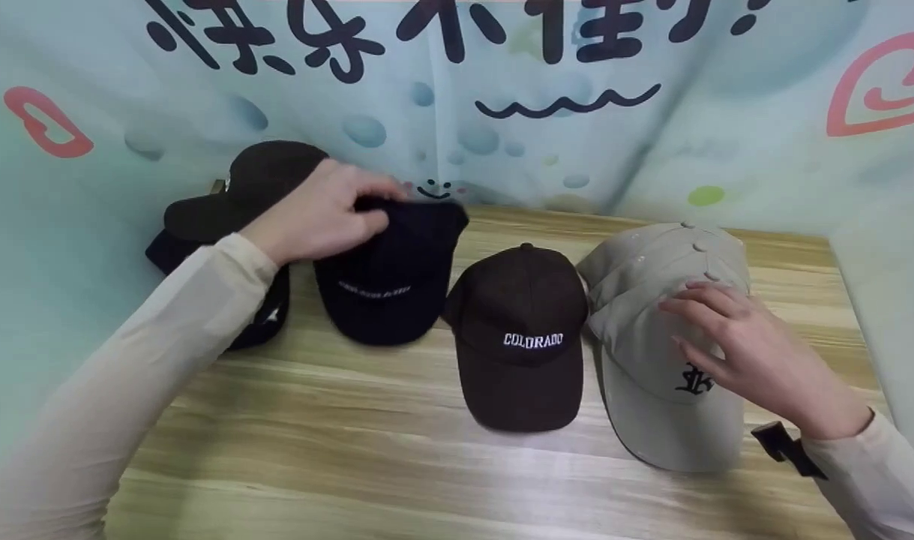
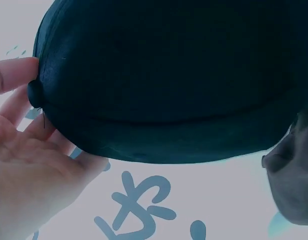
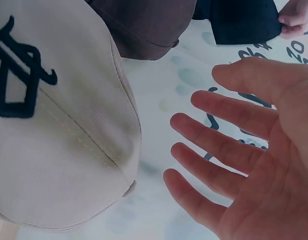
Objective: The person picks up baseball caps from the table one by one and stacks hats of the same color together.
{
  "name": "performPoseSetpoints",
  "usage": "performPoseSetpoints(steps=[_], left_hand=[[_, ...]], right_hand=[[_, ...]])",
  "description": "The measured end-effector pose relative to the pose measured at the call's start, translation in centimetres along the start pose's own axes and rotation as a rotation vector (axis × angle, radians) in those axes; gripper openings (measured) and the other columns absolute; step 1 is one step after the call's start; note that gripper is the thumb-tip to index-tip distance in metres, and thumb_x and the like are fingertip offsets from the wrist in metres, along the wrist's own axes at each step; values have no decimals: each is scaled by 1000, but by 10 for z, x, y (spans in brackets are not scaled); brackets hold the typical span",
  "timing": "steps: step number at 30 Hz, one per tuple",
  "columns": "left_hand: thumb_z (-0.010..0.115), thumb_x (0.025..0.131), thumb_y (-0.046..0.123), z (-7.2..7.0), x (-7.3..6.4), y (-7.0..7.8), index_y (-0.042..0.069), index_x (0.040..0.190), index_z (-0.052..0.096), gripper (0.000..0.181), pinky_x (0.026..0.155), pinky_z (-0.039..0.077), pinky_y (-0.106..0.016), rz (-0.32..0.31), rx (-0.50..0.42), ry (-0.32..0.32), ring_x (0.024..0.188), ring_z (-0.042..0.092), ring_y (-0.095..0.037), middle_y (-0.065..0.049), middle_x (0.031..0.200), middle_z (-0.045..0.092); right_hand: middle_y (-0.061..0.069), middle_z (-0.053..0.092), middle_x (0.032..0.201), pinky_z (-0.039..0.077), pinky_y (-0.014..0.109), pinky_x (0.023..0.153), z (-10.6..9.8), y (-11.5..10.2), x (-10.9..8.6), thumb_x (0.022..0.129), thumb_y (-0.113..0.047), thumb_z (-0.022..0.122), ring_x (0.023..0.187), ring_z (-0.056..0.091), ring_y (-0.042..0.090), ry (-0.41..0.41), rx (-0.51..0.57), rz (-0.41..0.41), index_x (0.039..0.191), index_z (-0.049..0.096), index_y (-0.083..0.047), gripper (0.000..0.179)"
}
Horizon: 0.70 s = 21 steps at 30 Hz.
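My left hand (image 1: 325, 214) pinches a navy baseball cap (image 1: 397, 262) at the top of its crown, thumb and fingers beside the button. The cap's brim points toward me, and its light lettering is blurred. In the right wrist view, the same navy cap (image 3: 244, 22) hangs from the left fingers. Over a stack of beige caps (image 1: 636, 322) hovers my right hand (image 1: 764, 352), its fingers spread and relaxed, holding nothing. The top beige cap (image 3: 69, 125) bears a dark letter emblem that the hand partly covers.
A dark brown cap (image 1: 520, 300) lettered COLORADO lies between the navy cap and the beige stack. At the left, another brown cap (image 1: 269, 176) sits over a dark cap (image 1: 265, 330), partly behind my left arm. A printed curtain (image 1: 442, 135) backs the wooden table (image 1: 337, 450).
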<state>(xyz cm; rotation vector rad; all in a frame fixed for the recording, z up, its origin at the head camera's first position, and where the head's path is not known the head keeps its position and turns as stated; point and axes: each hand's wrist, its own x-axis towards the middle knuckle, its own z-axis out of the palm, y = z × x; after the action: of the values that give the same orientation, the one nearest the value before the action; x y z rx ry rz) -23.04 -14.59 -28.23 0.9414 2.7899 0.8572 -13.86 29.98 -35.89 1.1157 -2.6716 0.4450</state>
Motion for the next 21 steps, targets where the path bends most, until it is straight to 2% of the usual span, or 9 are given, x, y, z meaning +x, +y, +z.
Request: performPoseSetpoints(steps=[4,9,16,21], left_hand=[[54,82,2,9,-14,-7,4,105,73,30,82,48,-40,34,19,-62,88,62,-21,-8,102,71],[54,83,2,21,-23,-30,5,103,74,28,83,47,-40,3,1,-131,93,63,-23,-6,103,70],[53,86,6,39,-19,-67,5,110,70,30,85,45,-43,-99,-3,-179,93,60,-28,-12,107,68],[51,89,7,47,-10,-81,3,117,66,31,88,43,-46,-146,41,-228,98,59,-32,-16,112,65]], right_hand=[[17,61,115,35,44,99,1,-2,-2,78,-4,69,112,52,38,-1,-1,0,116,64,1,39],[16,61,114,36,47,96,2,-4,-2,78,-4,69,112,52,37,-2,-14,8,115,64,1,38],[15,61,115,38,49,93,6,-6,-3,78,-4,71,111,52,36,-7,-12,21,116,64,1,39],[15,61,115,40,50,91,7,-6,-5,78,-4,71,110,54,35,-13,-16,31,115,64,0,38]])
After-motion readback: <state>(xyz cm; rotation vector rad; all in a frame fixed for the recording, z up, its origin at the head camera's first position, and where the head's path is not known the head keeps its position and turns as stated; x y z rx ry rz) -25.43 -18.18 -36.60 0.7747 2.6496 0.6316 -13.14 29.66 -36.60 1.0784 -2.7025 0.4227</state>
